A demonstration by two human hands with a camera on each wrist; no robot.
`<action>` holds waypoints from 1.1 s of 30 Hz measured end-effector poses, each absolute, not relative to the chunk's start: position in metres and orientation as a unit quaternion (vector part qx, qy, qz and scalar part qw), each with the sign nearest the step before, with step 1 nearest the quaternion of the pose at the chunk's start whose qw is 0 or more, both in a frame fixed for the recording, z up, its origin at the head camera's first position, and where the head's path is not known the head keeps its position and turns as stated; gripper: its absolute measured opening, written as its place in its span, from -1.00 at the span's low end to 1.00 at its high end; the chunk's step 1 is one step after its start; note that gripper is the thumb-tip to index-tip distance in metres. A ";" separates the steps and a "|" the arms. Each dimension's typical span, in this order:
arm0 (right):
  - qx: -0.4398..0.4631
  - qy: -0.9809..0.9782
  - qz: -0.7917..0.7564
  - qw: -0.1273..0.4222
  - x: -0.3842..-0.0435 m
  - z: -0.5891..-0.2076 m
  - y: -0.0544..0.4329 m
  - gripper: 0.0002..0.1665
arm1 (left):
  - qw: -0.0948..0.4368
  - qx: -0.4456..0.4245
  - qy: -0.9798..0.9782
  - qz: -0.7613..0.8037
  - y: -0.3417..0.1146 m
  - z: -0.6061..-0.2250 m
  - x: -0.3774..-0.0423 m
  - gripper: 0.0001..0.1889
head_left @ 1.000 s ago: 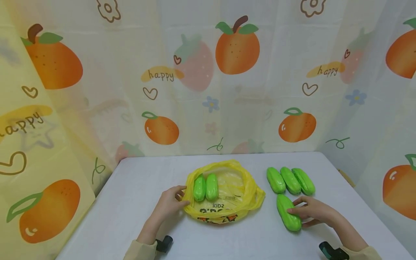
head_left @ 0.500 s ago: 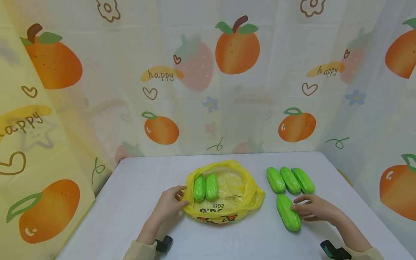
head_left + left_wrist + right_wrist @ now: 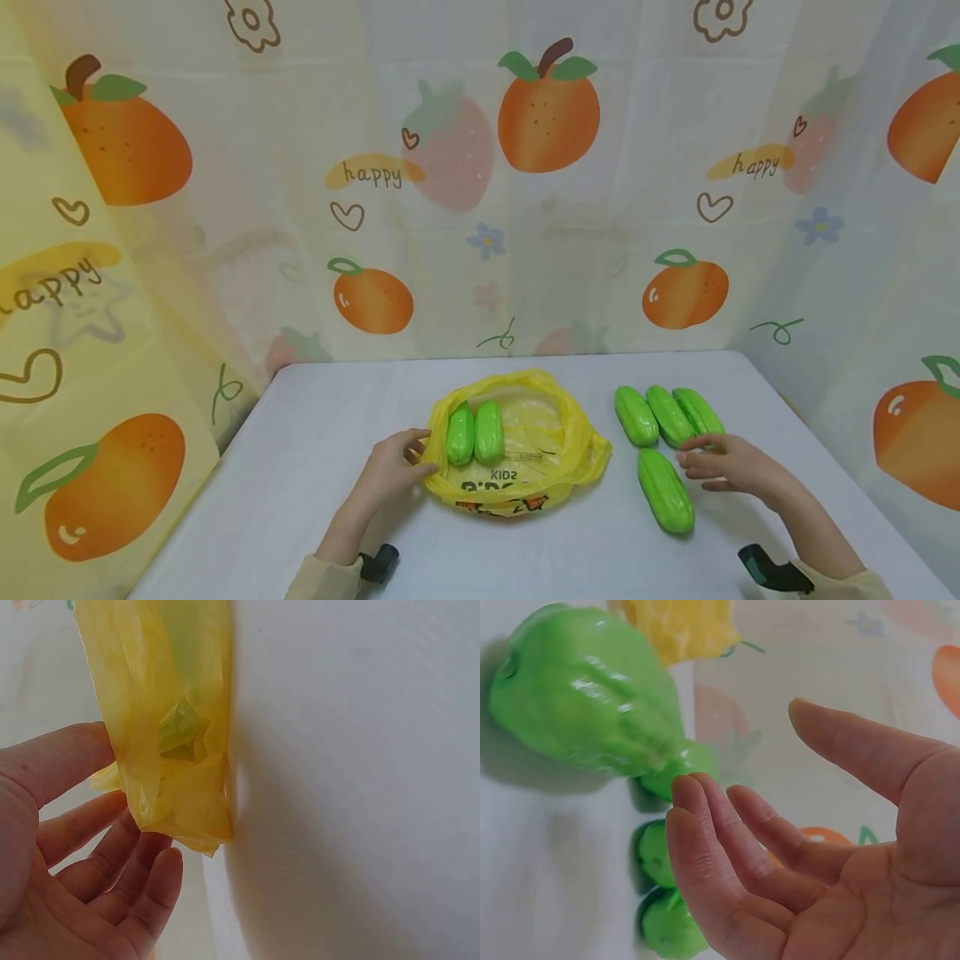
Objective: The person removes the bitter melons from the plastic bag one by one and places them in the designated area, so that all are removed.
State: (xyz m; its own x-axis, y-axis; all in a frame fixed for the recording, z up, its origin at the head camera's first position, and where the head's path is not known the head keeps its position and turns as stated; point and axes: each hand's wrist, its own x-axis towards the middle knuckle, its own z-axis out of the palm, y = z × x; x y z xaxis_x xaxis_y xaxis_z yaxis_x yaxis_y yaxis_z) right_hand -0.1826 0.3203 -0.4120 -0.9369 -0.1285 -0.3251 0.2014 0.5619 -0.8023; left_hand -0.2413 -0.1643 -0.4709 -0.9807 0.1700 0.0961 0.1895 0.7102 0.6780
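Observation:
A glossy green zucchini (image 3: 666, 492) lies by itself on the table, large in the right wrist view. My right hand (image 3: 731, 467) is just to its right and holds nothing; its fingers are loosely bent and the thumb stands apart. Three more zucchini (image 3: 637, 417) lie side by side behind it, the rightmost partly behind my hand. Left of these is a yellow plastic bag (image 3: 588, 450), its mouth spread wide, with two zucchini (image 3: 489, 433) inside at the left. My left hand (image 3: 386, 471) rests its thumb and fingertips against the bag's left rim, with a gap between them.
A white cloth covers the table (image 3: 555, 550). A fruit-printed curtain (image 3: 450, 275) hangs along its back and sides. Each wrist wears a black camera mount, seen on the left wrist (image 3: 378, 564) and right wrist (image 3: 772, 571).
My right hand has let go of the front zucchini and drawn back slightly up and to the right. The zucchini stays where it lay. My left hand and the bag have not moved.

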 end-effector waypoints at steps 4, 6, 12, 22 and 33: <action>0.011 0.870 -0.465 0.164 -0.184 -0.406 0.316 -0.29 | 0.015 -0.098 -0.924 -0.368 -0.165 -0.471 -0.242 -0.45; 0.007 0.872 -0.463 0.160 -0.186 -0.403 0.313 -0.28 | 0.018 -0.099 -0.924 -0.370 -0.165 -0.471 -0.242 -0.45; 0.003 0.877 -0.457 0.150 -0.190 -0.394 0.302 -0.26 | 0.018 -0.105 -0.920 -0.377 -0.165 -0.470 -0.243 -0.45; -0.012 0.883 -0.450 0.135 -0.200 -0.387 0.282 -0.27 | 0.017 -0.104 -0.921 -0.375 -0.166 -0.470 -0.243 -0.44; -0.028 0.874 -0.466 0.136 -0.216 -0.383 0.263 -0.30 | 0.020 -0.106 -0.921 -0.375 -0.165 -0.469 -0.242 -0.44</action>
State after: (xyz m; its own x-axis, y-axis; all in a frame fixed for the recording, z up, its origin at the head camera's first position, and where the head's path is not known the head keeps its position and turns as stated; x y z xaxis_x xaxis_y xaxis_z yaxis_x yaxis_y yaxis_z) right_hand -0.2162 0.2626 -0.3827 -0.9616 -0.1756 -0.2111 0.0773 0.5645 -0.8218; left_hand -0.2417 -0.1648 -0.4694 -0.9766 0.1809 0.1159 0.2105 0.6969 0.6856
